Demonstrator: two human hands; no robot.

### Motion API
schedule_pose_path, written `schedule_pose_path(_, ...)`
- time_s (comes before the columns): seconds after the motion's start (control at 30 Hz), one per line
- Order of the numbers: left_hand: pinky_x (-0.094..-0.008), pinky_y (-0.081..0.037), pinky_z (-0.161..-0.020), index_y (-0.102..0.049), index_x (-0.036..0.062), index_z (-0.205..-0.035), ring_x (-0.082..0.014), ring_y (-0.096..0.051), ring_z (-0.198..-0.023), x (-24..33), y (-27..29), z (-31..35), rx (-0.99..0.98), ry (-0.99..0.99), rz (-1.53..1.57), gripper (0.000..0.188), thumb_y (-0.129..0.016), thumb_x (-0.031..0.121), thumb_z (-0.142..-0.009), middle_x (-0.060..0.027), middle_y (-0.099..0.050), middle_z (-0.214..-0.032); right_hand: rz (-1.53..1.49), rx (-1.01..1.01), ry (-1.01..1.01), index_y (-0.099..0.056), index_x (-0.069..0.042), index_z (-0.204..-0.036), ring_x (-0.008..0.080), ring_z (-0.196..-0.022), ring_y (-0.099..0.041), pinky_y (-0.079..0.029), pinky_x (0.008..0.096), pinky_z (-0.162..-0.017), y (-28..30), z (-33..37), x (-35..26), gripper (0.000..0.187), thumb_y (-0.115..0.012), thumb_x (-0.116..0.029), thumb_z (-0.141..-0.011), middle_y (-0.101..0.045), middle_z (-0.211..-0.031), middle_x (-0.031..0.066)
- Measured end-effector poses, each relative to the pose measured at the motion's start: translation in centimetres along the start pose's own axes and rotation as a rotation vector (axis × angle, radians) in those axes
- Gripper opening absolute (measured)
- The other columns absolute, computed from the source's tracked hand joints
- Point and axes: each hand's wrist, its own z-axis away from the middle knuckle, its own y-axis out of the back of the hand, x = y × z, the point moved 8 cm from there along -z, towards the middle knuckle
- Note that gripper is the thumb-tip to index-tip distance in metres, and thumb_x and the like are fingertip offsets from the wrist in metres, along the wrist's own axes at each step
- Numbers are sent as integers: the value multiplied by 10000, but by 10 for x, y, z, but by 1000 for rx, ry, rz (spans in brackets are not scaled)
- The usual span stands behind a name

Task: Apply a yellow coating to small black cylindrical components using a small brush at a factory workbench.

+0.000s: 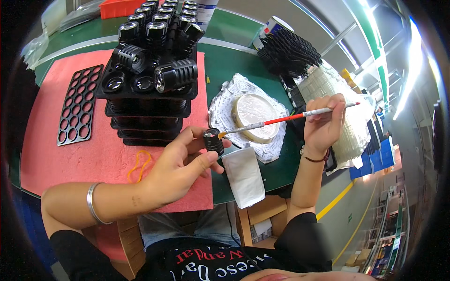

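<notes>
Green table (227, 61) below: one brush (287, 119), one cylinder (213, 143) (both held).

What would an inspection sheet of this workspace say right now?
Surface: green table, partly covered by a pink mat.
Job's things: ribbed black cylinder; brush, tip at the cylinder's upper rim; round dish on crumpled white wrapping.
Clutter: stacked black trays bearing more cylinders; holed black plate; yellow-orange loop; folded white sheet.
Hands: left hand grips the cylinder; right hand holds the brush.
Cables: thin dark strand below the table edge; cannot tell whether it is a cable.
Surroundings: bright overhead light; yellow floor line.
</notes>
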Motion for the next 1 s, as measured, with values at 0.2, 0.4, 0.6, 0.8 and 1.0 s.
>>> schedule_pose_path(0.2,-234,-445,-654,-350,23,-1091,-115,-551,-734,-1,-5,1,-57,-1,-22,290,-471,93,-836,-127,-505,-1091,47,38,55,-413,-65,-758,124,-472,-364,-312,239,-450,9,-2,-5,239,-355,-252,-895,-413,-556,47)
schedule_pose_path(0.4,-230,-452,-647,-405,36,-979,-111,-557,-772,1,-28,15,-247,-24,-360,351,-636,19,-715,-100,-570,-1000,-114,303,-6,-427,-66,-750,90,-519,-327,-277,216,-498,40,-5,6,210,-406,-230,-879,-383,-573,15)
schedule_pose_path(0.6,-245,-451,-492,-547,86,-824,-149,-591,-626,109,-52,85,-366,-926,-818,241,-684,171,-645,-31,-624,-843,-165,407,20,-504,-42,-776,99,-539,-416,-346,242,-509,50,-6,13,183,-450,-194,-863,-497,-645,33)
schedule_pose_path(0.8,-216,-427,-670,-463,-7,-993,-92,-540,-759,188,111,79,706,-843,-935,258,-566,58,-766,-84,-590,-871,-57,518,20,-498,-44,-752,101,-522,-411,-346,223,-504,62,0,9,212,-433,-209,-868,-456,-568,27)
schedule_pose_path(1.0,-254,-439,-693,-495,-17,-988,-142,-563,-788,148,294,18,775,-351,-1078,338,-615,154,-722,-111,-597,-906,-69,504,27,-495,-43,-760,99,-518,-412,-346,217,-499,52,-2,7,202,-446,-209,-864,-456,-577,26)
